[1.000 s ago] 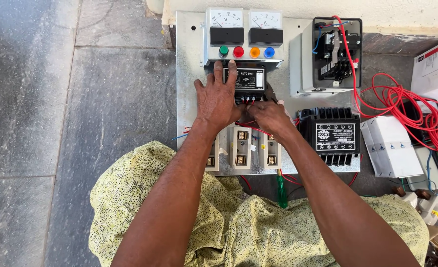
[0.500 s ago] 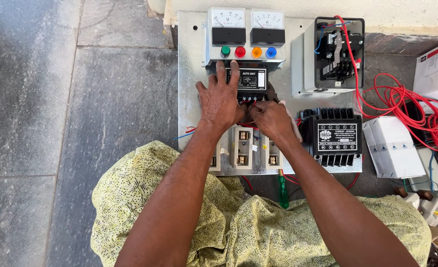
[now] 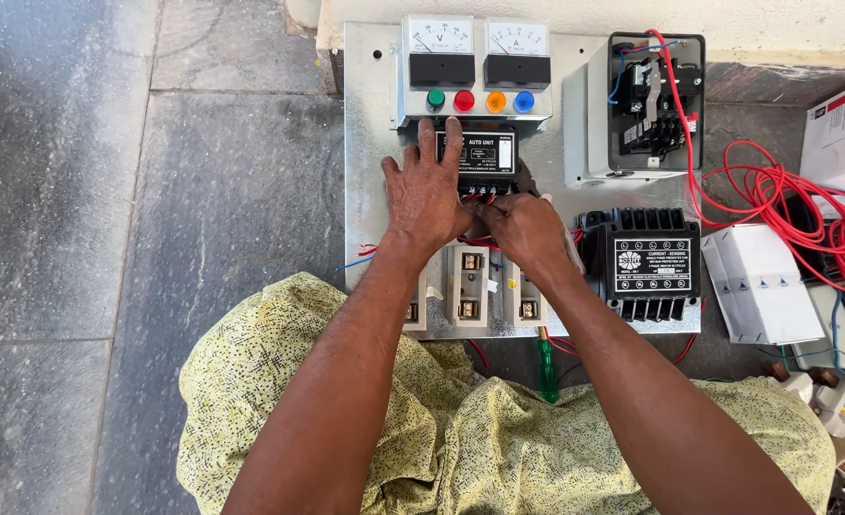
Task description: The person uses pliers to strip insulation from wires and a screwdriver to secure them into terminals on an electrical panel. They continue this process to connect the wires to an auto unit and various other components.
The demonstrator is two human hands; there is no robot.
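While both arms reach forward over a lap covered with yellow-green patterned cloth (image 3: 460,448), the two hands meet at the small black rectangular control unit (image 3: 479,153) that is mounted in the upper middle of the grey metal mounting panel (image 3: 370,172). The left hand (image 3: 427,191) lies flat and open on the left part of this unit, fingers stretched upward and touching its face; it grips nothing. The right hand (image 3: 527,229) is half closed just below the unit, at the row of terminals where thin red wires (image 3: 479,198) come out. Its fingertips are hidden, so I cannot tell whether it pinches a wire or a tool.

Above the unit stands a white meter box with two dials and four round lamps, green, red, orange and blue (image 3: 475,72). To the right are an open grey switch box (image 3: 646,105) and a black ribbed relay block (image 3: 651,262). Below the hands sit three white fuse holders (image 3: 468,284). A green-handled screwdriver (image 3: 547,367) lies at the panel's lower edge, and a bundle of red cable (image 3: 804,210) lies on the floor further right.
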